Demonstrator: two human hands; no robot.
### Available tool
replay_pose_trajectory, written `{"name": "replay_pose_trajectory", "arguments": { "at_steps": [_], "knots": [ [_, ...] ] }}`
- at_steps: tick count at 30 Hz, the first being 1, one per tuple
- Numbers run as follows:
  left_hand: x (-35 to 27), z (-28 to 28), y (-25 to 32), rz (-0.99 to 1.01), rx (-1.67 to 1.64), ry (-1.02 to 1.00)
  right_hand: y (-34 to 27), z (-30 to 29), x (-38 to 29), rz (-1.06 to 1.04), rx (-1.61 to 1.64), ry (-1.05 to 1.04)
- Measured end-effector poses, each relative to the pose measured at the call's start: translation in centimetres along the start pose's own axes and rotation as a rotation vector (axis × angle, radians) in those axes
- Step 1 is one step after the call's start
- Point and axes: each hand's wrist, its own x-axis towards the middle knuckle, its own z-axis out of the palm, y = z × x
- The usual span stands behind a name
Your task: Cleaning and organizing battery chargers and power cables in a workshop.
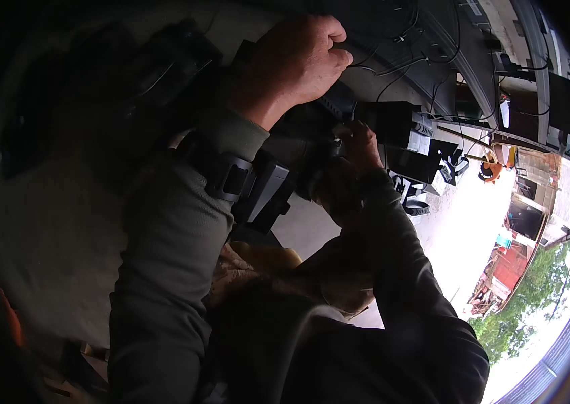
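My left hand is raised at the upper middle, fingers curled; whether it holds anything is hidden. A dark strap with a rectangular device sits around that forearm, over the sleeve. Lower and to the right, my right hand is at the side of dark equipment, its fingertips near a small pale piece that is too dim to name. Black box-shaped units stand just right of it. A grey and black angular part shows between my forearms.
Black cables hang across grey metal frame bars at the upper right. More black units with white labels line the right. Beyond them are bright ground, an orange object and a building. Dark equipment is at the upper left.
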Motion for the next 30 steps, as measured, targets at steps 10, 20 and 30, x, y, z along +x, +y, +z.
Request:
{"name": "replay_pose_trajectory", "arguments": {
  "at_steps": [10,20,30],
  "knots": [
    [-0.1,-0.3,-0.8,0.021,0.017,0.011,2.0,1.4,1.3,-0.079,0.062,0.076],
    [-1.1,-0.5,-0.1,0.032,0.02,-0.027,-0.9,1.9,0.3,-0.091,-0.05,0.043],
    [-0.3,0.2,-0.4,0.047,-0.026,-0.017,0.7,2.6,5.1,-0.192,-0.065,0.164]
  ]
}}
